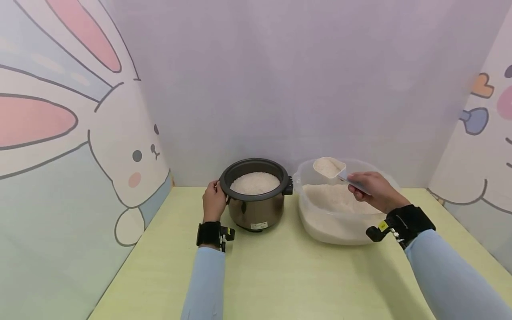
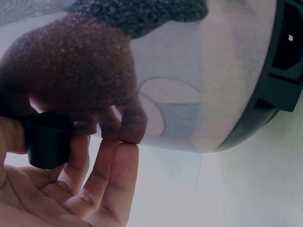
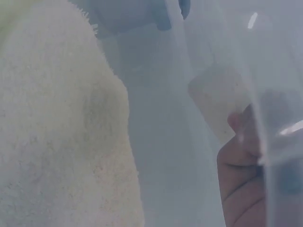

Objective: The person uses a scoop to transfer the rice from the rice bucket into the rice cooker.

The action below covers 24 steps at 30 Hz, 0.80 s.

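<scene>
A dark, shiny rice cooker [image 1: 240,209] stands lidless on the table, with white rice [image 1: 256,183] inside its pot. My left hand [image 1: 214,203] grips the black handle [image 2: 49,142] on its left side, fingertips against the glossy body, which mirrors the hand. In my right hand [image 1: 376,189] I hold a measuring scoop [image 1: 341,173] by its handle. Rice [image 1: 327,167] fills the scoop, which is over the back of a clear plastic tub [image 1: 348,217]. Loose rice [image 3: 61,123] lies in the tub. In the right wrist view, part of the hand shows through clear plastic.
The cooker and tub stand close side by side near the back of the pale yellow-green table [image 1: 276,275]. A plain lilac backdrop [image 1: 280,89] rises behind them. Panels with cartoon rabbits [image 1: 116,146] flank the table.
</scene>
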Motion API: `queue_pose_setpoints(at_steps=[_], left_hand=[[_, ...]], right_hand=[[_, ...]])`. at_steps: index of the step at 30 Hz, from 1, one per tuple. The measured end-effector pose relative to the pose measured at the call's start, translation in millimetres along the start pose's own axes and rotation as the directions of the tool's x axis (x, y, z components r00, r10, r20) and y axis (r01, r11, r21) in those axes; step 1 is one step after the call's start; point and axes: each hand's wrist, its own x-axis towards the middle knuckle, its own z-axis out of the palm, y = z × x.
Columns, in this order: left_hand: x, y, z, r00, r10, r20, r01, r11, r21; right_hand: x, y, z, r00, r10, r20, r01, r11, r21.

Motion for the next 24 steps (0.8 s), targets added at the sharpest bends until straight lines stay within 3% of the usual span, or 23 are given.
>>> queue_pose_setpoints(at_steps=[7,15,24], left_hand=[[-0.9,-0.1,-1.1,1.0,-0.012,0.003,0.012,1.0,-0.006],[-2.0,-1.2,-0.6,1.0,0.001,0.008,-0.001,1.0,-0.019],[-2.9,-0.3,-0.5,1.0,0.006,-0.006,-0.006,1.0,-0.018]], right_hand=[[-3.5,-16.9,20.6,0.999,-0.015,-0.044,0.019,0.997,0.078],[1.7,-39.6,59.5,0.999,-0.034,-0.042,0.04,0.988,0.151],[17.0,-50.0,100.2,0.996,-0.086,-0.027,0.086,0.996,0.0]])
